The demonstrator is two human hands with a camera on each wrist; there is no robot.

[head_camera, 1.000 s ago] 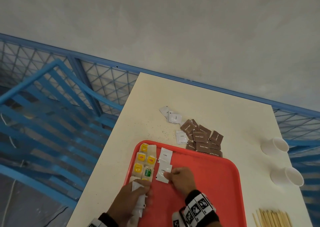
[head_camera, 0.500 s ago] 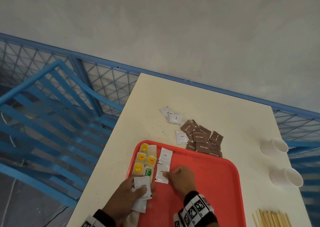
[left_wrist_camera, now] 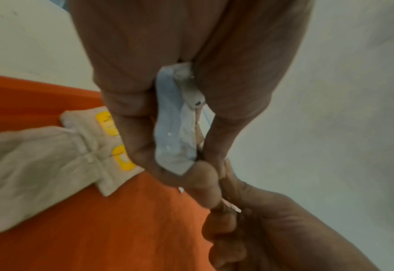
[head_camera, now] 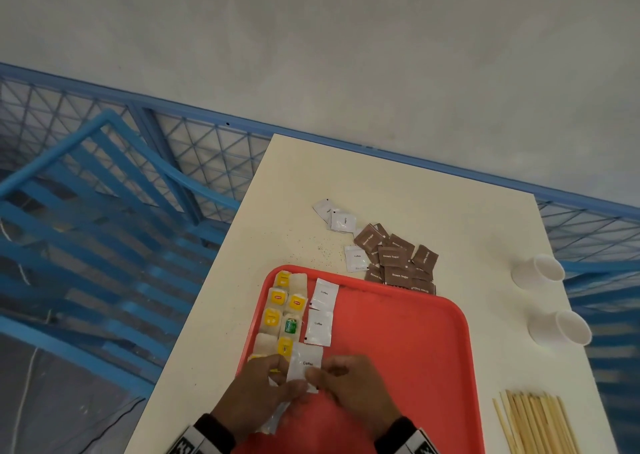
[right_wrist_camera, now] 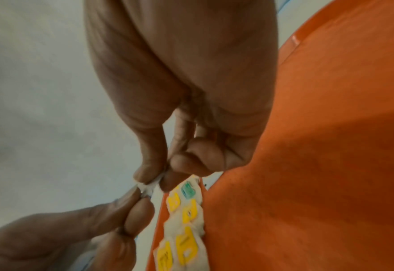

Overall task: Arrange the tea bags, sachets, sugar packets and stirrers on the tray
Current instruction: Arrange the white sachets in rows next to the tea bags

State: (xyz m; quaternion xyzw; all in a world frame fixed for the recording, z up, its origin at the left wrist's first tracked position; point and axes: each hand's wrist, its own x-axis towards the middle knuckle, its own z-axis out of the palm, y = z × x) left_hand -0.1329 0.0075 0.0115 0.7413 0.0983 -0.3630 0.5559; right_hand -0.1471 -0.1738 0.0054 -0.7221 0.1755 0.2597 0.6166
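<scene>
A red tray point(head_camera: 408, 342) lies at the table's near edge. Tea bags point(head_camera: 284, 309) with yellow tags fill its left column, and two white coffee sachets point(head_camera: 320, 325) lie beside them. My left hand point(head_camera: 263, 394) grips a small stack of white sachets point(left_wrist_camera: 175, 132). My right hand point(head_camera: 346, 381) pinches the top coffee sachet point(head_camera: 304, 367) of that stack between thumb and forefinger, just above the tray's near left part. In the right wrist view the fingertips point(right_wrist_camera: 154, 174) squeeze the sachet's white edge. Brown sugar packets point(head_camera: 398, 259) and more white sachets point(head_camera: 337, 218) lie on the table beyond the tray.
Two white paper cups point(head_camera: 540, 271) point(head_camera: 564, 329) lie on their sides at the table's right edge. Wooden stirrers point(head_camera: 533, 422) lie at the near right. A blue mesh railing point(head_camera: 194, 148) borders the table point(head_camera: 381, 183) on the left and far sides.
My left hand has brought the stack of sachets up beside the right hand. My right hand has left the sachet on the tray and taken hold of the stack's top sachet.
</scene>
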